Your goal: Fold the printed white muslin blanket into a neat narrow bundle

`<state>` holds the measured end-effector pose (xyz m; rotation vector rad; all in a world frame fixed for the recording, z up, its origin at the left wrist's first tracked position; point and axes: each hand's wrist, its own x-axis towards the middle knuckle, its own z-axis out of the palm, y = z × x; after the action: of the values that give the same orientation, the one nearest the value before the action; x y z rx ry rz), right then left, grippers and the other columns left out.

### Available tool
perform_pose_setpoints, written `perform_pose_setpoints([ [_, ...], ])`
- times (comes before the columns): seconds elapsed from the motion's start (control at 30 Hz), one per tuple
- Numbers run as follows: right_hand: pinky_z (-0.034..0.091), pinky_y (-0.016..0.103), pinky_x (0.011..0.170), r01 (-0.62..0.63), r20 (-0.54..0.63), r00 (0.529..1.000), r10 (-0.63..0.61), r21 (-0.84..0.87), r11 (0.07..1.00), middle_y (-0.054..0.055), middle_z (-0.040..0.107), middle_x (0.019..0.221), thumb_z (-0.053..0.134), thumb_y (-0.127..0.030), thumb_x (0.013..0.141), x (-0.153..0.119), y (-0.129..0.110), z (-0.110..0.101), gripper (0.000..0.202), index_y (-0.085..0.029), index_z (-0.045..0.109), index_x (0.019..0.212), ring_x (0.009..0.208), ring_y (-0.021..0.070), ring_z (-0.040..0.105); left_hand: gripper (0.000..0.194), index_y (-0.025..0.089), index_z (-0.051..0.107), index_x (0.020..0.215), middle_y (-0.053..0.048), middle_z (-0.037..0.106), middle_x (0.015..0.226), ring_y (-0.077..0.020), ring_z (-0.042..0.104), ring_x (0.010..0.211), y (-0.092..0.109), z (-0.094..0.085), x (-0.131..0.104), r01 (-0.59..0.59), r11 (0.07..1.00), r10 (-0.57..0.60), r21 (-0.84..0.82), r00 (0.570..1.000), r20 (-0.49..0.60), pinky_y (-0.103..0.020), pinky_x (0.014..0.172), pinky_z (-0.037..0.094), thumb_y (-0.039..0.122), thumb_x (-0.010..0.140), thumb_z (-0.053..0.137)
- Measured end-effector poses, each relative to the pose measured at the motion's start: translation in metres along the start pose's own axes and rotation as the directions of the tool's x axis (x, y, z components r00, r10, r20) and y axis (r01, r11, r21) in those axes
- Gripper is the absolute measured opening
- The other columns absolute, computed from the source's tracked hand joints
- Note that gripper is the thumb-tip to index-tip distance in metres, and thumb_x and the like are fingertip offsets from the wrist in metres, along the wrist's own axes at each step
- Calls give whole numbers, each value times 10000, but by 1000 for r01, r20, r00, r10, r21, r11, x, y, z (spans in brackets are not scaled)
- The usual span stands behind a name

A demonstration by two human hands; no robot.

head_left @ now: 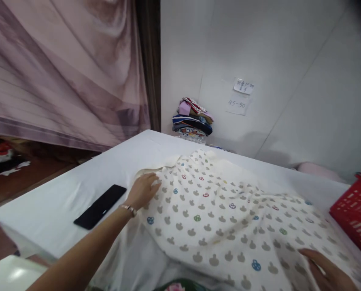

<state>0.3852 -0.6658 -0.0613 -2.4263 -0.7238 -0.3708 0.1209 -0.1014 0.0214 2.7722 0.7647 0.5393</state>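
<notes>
A white cloth with grey mushroom shapes and a few coloured ones lies spread and wrinkled over the table. I cannot make out whether it is a garment or a blanket. My left hand, with a bracelet at the wrist, is at the cloth's left edge, its fingers closed on the fabric there. Low on the right, my right hand is partly blurred; its fingers are bent round a fold of the same cloth. The near edge of the cloth hangs toward me.
A black phone lies on the white table, left of the cloth. Folded clothes are stacked by the wall behind. At the right edge stands a red plastic basket. A pink curtain hangs at left.
</notes>
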Motion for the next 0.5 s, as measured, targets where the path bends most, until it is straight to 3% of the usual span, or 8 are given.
perform_pose_setpoints([
  [0.03, 541, 457, 769, 61, 82, 995, -64, 34, 998, 65, 687, 951, 490, -494, 749, 10, -20, 15, 276, -347, 704, 841, 890, 288, 640, 364, 183, 582, 1117, -114, 536, 1269, -256, 445, 1205, -9, 3, 13, 63, 993, -59, 102, 997, -44, -405, 1019, 329, 362, 823, 462],
  [0.1, 491, 425, 914, 157, 197, 966, -169, 78, 985, 55, 635, 1126, 435, -454, 809, 25, -63, 44, 336, -308, 696, 964, 1048, 256, 586, 440, 184, 534, 1190, -131, 474, 1337, -292, 395, 1248, -23, 7, 33, 212, 953, -210, 217, 977, -30, -461, 1013, 314, 370, 793, 493],
  [0.17, 418, 415, 1006, 217, 270, 936, -225, 59, 974, 58, 531, 1287, 396, -431, 853, 32, -98, 69, 400, -254, 648, 1108, 1188, 236, 486, 453, 198, 539, 1184, -129, 526, 1284, -300, 466, 1182, -34, 11, 47, 341, 911, -363, 231, 930, 62, -453, 947, 377, 380, 770, 511],
  [0.23, 375, 444, 1032, 285, 308, 911, -273, 8, 959, 65, 482, 1338, 380, -428, 870, 32, -119, 89, 436, -226, 604, 1185, 1247, 246, 422, 353, 206, 605, 1083, -118, 621, 1141, -277, 569, 1042, -42, 13, 54, 425, 881, -455, 206, 880, 133, -398, 845, 443, 345, 788, 468],
  [0.3, 371, 480, 1017, 359, 308, 892, -330, -39, 933, 63, 471, 1349, 370, -424, 882, 27, -124, 105, 439, -231, 580, 1216, 1260, 267, 402, 319, 198, 646, 984, -121, 657, 1042, -260, 604, 960, -49, 16, 57, 460, 868, -485, 186, 866, 122, -364, 776, 463, 294, 825, 386],
  [0.37, 379, 494, 997, 411, 288, 881, -375, -74, 909, 54, 455, 1362, 366, -417, 896, 22, -120, 114, 427, -247, 560, 1237, 1263, 280, 396, 348, 192, 640, 994, -129, 641, 1071, -266, 585, 994, -55, 19, 58, 466, 869, -484, 166, 871, 85, -367, 783, 458, 298, 846, 342],
  [0.5, 372, 500, 996, 435, 266, 879, -395, -109, 894, 49, 438, 1376, 362, -413, 912, 17, -112, 118, 417, -253, 543, 1251, 1268, 283, 388, 411, 237, 564, 1144, -106, 549, 1235, -295, 491, 1131, -61, 30, 59, 418, 899, -428, 130, 902, 56, -411, 878, 422, 422, 787, 481],
])
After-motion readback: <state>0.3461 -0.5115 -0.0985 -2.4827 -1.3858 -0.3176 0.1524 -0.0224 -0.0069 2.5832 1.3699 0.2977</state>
